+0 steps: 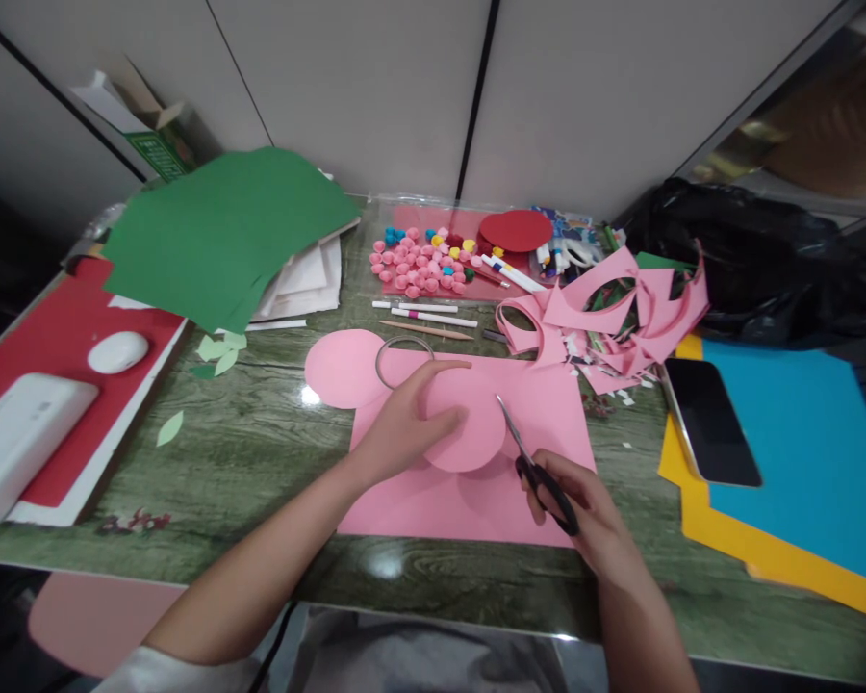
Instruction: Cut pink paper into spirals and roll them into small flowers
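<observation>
A round pink paper disc (pixel 480 423) is pinched in my left hand (pixel 422 414), thumb on top, above a large pink sheet (pixel 396 505). My right hand (pixel 573 500) grips black-handled scissors (pixel 523 448), whose blades point up and left beside the disc's right edge. The blades look closed or nearly so. Another pink disc (pixel 343 369) lies on the table, partly overlapped by a thin metal ring (pixel 384 364) that rests across to the pink sheet.
Pink paper offcuts (pixel 592 298) heap at the back right. A clear tray (pixel 368 260) holds small pink rolled pieces. Green sheets (pixel 223 231) are stacked back left. A phone (pixel 713 421) lies on blue paper (pixel 801 433) at right; a white device (pixel 33 443) sits at left.
</observation>
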The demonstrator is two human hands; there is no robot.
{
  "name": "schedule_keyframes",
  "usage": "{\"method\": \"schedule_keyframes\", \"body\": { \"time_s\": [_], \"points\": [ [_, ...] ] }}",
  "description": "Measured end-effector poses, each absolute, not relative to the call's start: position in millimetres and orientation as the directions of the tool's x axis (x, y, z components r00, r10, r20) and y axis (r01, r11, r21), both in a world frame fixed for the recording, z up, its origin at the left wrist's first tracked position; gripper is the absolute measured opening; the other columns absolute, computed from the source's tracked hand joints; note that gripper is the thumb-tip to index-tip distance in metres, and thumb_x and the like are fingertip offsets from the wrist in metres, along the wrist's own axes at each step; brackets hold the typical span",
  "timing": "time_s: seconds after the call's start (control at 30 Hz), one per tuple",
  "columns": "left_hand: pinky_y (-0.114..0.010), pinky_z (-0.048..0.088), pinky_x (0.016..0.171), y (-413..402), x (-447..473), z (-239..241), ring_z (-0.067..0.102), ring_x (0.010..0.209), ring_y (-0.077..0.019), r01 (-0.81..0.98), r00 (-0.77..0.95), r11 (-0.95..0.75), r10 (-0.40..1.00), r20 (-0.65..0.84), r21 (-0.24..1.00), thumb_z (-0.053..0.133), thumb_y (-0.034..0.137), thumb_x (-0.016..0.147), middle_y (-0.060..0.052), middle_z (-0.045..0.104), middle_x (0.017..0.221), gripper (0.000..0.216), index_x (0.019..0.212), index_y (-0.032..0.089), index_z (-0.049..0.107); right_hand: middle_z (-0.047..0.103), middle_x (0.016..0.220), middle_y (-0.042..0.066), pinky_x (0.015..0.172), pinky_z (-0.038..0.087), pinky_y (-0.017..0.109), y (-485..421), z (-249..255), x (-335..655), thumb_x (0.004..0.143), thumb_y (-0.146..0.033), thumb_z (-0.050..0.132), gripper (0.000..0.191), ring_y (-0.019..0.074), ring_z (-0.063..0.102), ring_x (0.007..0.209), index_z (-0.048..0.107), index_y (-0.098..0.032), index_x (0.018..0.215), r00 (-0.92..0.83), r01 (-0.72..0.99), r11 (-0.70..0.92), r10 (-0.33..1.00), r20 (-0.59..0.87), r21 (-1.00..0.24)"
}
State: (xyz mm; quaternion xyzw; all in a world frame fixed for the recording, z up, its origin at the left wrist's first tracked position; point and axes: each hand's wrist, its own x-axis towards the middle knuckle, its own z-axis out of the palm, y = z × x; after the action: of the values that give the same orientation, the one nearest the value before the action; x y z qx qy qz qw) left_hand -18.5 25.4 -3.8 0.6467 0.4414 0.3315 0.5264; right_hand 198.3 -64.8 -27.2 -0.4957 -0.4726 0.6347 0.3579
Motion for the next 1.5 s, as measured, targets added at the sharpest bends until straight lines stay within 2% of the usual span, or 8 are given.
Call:
{"method": "schedule_keyframes", "body": {
  "time_s": [0.2,0.4,0.77,1.07,1.27,1.5],
  "points": [
    [-0.033,0.046,0.089,24.7,-18.0,-1.3,0.052,0.107,-0.0201,0.235,0.419,-0.040,0.906,-0.064,0.971,0.055,0.018,0.077,-0.003,0.054,0.119,0.041,0.117,0.024,0.049,0.045,0.059,-0.003,0.052,0.028,0.024,-65.5,-28.7,198.6,0.085,-0.041,0.050,0.025,0.0101,0.040,0.054,0.052,-0.017,0.078,-0.247,0.018,-0.297,0.924,-0.292,-0.955],
    [-0.037,0.040,0.097,27.2,-19.0,-1.4,0.049,0.114,-0.0221,0.268,0.387,-0.071,0.921,-0.039,0.961,0.057,0.018,0.075,-0.004,0.054,0.121,0.042,0.116,0.023,0.051,0.045,0.058,-0.003,0.050,0.028,0.023,-63.3,-25.6,197.2,0.085,-0.040,0.050,0.024,0.0099,0.040,0.054,0.051,-0.018,0.075,-0.238,0.053,-0.290,0.925,-0.294,-0.955],
    [-0.036,0.039,0.098,29.6,-19.5,-5.6,0.046,0.118,-0.0222,0.267,0.325,-0.057,0.945,-0.034,0.962,0.059,0.018,0.074,-0.005,0.054,0.123,0.042,0.115,0.022,0.051,0.046,0.058,-0.003,0.049,0.028,0.023,-64.5,-26.9,199.1,0.085,-0.039,0.051,0.025,0.0096,0.040,0.053,0.050,-0.018,0.072,-0.219,0.070,-0.304,0.924,-0.312,-0.950],
    [-0.033,0.045,0.090,27.2,-17.5,-2.7,0.053,0.106,-0.0202,0.264,0.412,-0.024,0.907,-0.091,0.964,0.056,0.017,0.075,-0.003,0.056,0.116,0.041,0.115,0.024,0.050,0.045,0.060,-0.002,0.050,0.028,0.024,-64.7,-28.7,199.7,0.082,-0.042,0.053,0.025,0.0104,0.040,0.053,0.052,-0.017,0.077,-0.251,0.006,-0.329,0.913,-0.320,-0.944],
    [-0.035,0.042,0.095,29.1,-18.5,-2.0,0.051,0.110,-0.0203,0.264,0.449,-0.037,0.889,-0.089,0.964,0.056,0.014,0.075,-0.003,0.055,0.120,0.043,0.116,0.024,0.050,0.044,0.058,-0.002,0.052,0.027,0.026,-61.8,-18.0,197.8,0.082,-0.045,0.051,0.028,0.0117,0.039,0.054,0.051,-0.017,0.077,-0.246,0.059,-0.378,0.892,-0.380,-0.924],
    [-0.038,0.039,0.098,31.4,-20.1,-4.7,0.049,0.113,-0.0222,0.287,0.414,-0.035,0.906,-0.091,0.957,0.060,0.017,0.073,-0.005,0.054,0.122,0.044,0.116,0.022,0.051,0.043,0.059,-0.003,0.050,0.025,0.025,-62.5,-17.0,201.6,0.080,-0.045,0.055,0.029,0.0106,0.037,0.053,0.050,-0.018,0.074,-0.221,0.083,-0.409,0.882,-0.417,-0.909]
  ]
}}
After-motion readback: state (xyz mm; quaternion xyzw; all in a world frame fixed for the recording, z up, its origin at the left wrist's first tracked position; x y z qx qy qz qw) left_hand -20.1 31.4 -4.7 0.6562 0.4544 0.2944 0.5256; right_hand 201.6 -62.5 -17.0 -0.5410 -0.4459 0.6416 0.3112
